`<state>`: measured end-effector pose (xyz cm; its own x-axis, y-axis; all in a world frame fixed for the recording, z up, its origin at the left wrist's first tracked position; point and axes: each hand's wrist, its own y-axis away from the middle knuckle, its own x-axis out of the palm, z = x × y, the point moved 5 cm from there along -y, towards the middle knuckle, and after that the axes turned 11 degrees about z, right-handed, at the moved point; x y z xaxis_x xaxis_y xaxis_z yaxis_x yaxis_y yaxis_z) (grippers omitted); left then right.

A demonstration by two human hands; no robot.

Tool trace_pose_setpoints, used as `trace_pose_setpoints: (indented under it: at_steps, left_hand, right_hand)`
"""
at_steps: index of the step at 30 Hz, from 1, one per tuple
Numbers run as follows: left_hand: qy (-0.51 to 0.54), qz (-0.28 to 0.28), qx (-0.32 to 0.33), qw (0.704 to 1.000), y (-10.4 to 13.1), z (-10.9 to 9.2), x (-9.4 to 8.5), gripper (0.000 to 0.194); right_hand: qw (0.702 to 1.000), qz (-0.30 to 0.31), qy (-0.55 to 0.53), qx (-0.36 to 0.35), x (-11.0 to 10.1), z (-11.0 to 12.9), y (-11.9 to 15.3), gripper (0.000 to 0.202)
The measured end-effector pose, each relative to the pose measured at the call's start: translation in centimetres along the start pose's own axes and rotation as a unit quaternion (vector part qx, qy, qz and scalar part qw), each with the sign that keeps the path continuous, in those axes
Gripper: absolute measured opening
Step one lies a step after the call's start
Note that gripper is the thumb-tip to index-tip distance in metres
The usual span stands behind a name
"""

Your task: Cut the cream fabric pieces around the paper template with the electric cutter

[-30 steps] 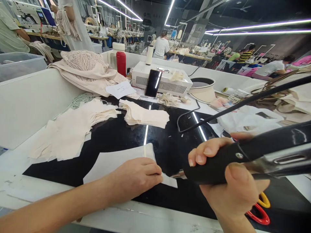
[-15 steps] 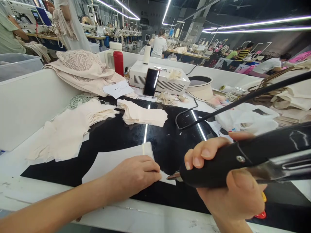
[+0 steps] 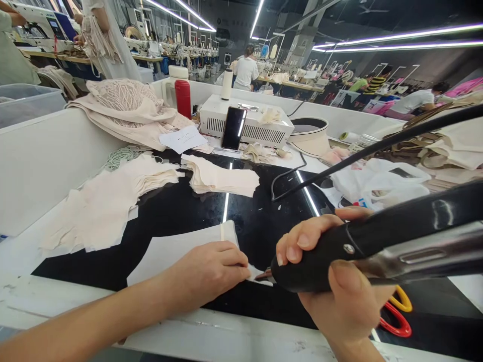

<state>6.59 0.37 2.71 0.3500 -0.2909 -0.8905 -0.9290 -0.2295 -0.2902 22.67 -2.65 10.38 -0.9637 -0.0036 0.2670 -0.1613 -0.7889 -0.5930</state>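
My right hand (image 3: 349, 306) is wrapped round a thick black handheld tool (image 3: 313, 264) with a metal lever along its side. Its pointed metal tip (image 3: 265, 275) meets the narrow right end of a white fabric piece (image 3: 177, 254) lying on the black tabletop. With fingers pinched together, my left hand (image 3: 213, 269) grips that piece close to the tip and covers part of it. A thin cream strip (image 3: 222, 232) crosses the piece near its upper right edge. Scissors with red and yellow handles (image 3: 398, 322) lie partly behind my right hand.
Cream fabric stacks (image 3: 222, 176) and a spread pile (image 3: 98, 206) lie beyond the left hand. A black cord (image 3: 339, 171) arches across the right side. Behind stand a phone (image 3: 234, 128), a white vented box (image 3: 279, 131) and a red bottle (image 3: 183, 99). People work farther back.
My right hand has moved the tool slightly left, its tip now farther along the fabric's end. More of the scissors shows. My left hand has hardly moved.
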Motion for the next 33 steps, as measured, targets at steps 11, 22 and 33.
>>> trace_pose_setpoints:
  at_steps: [11,22,33]
  left_hand:
    - [-0.006,0.007,0.005,1.0,0.0,0.0,0.0,0.023]
    - [-0.006,0.001,-0.008,1.0,0.2,0.1,0.0,0.015]
    - [-0.116,0.011,-0.04,0.992,2.2,2.0,-3.3,0.026]
  right_hand:
    - [0.999,-0.036,0.018,-0.016,-1.2,0.6,0.5,0.041]
    - [0.999,-0.02,0.041,-0.011,-1.2,0.5,0.6,0.039]
    - [0.997,-0.045,0.051,-0.028,-3.6,-0.6,-1.2,0.037]
